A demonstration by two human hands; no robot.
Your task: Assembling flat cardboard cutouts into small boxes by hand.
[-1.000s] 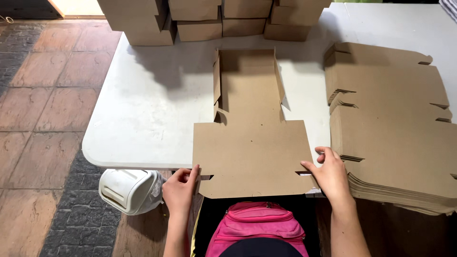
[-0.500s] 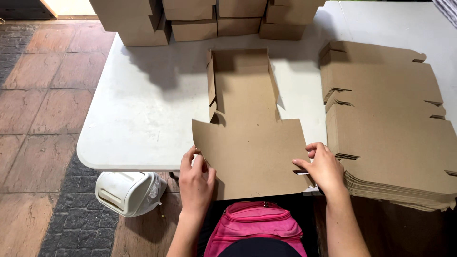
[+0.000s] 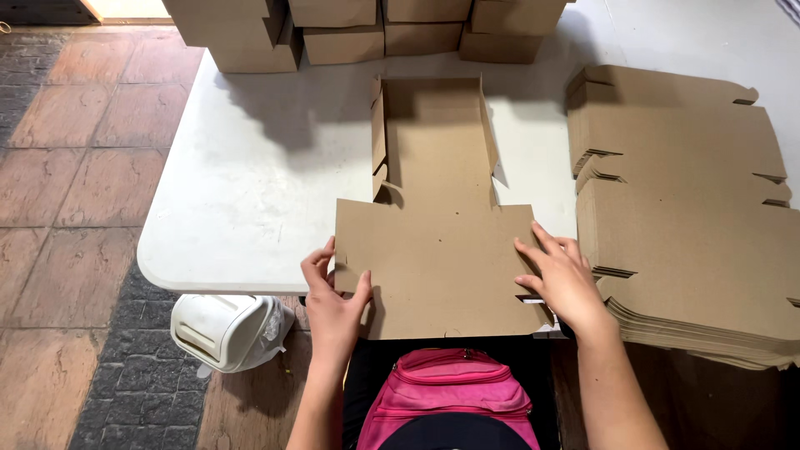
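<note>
Here a die-cut cardboard blank (image 3: 437,242) is lying on the near part of the white table (image 3: 250,192), its wide front panel reaching to the table's near edge and slightly over it, while its far section is already standing with the two side walls folded upright. The left hand (image 3: 333,300) is gripping the panel's left edge, thumb lying on top of the cardboard and the other fingers curling around the side flap. The right hand (image 3: 562,279) is resting on the panel's right edge, fingers spread fairly wide and flat on the surface beside a notch. Just to the right, a thick stack of flat blanks (image 3: 683,208) is sitting on the table. Along the far edge, folded boxes (image 3: 375,29) are standing in piled rows. Below the panel a pink bag (image 3: 450,400) is showing at the person's lap, and a white plastic container (image 3: 229,329) is sitting on the tiled floor under the table's left corner.
</note>
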